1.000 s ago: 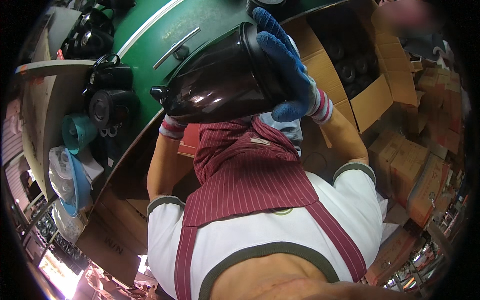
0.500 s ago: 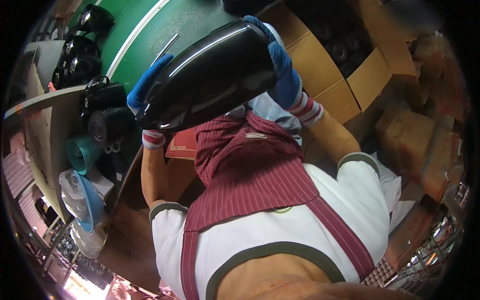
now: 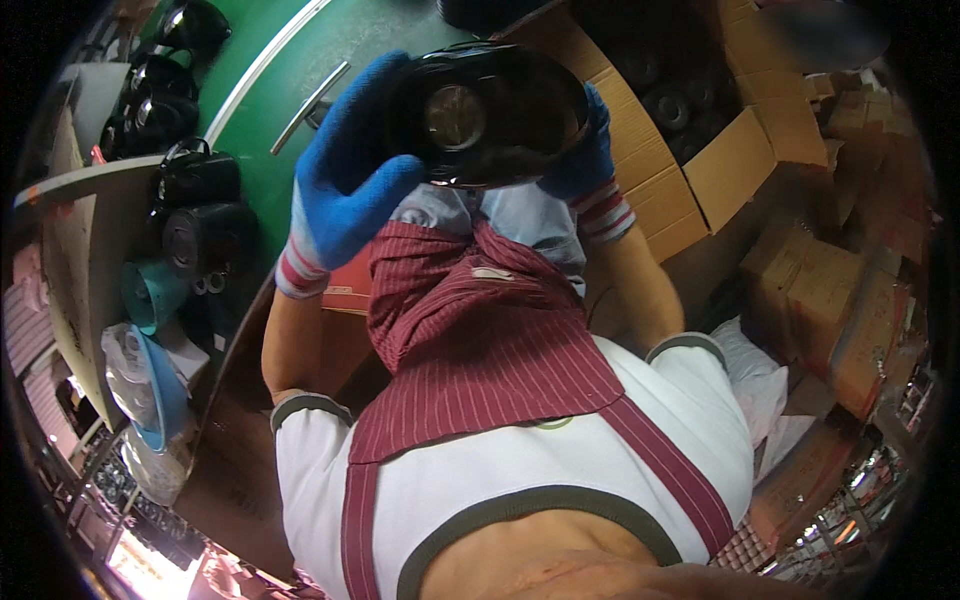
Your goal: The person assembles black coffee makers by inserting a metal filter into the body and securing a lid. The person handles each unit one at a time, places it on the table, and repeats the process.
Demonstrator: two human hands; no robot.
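Glossy black vessel (image 3: 515, 85) sits between the two hands, held up above the lap, a round, lighter patch showing on the side toward the wearer. It looks smooth and slippery, so I judge an even, two-sided hold matters more than a hard squeeze.

Left hand (image 3: 345, 175), in a blue glove, makes a wide C at the vessel's left end: fingers over the upper edge, thumb across the lower front. Right hand (image 3: 585, 150), gloved the same, is narrower and cups the right end; some of its fingers are lost behind the dark body, so I cannot tell how far they wrap. Both appear to share the load.

For good handling, I would have the left thumb lie flat, clear of the round patch, and the right palm stay well under its end while the vessel is angled. Tilting it slowly should let the reflections run across the shell and show any flaw.

Just left of the left hand, a metal bar (image 3: 309, 108) stands out over the green surface (image 3: 262, 110); I judge it the likeliest thing to knock. Farther left, dark jugs (image 3: 200, 178). Right of the right hand, near it, an open carton (image 3: 640, 140) with dark round parts (image 3: 668, 108) inside; its flap (image 3: 735, 170) sticks outward, worth keeping the elbow off. Below both hands, a striped maroon apron (image 3: 490, 345).
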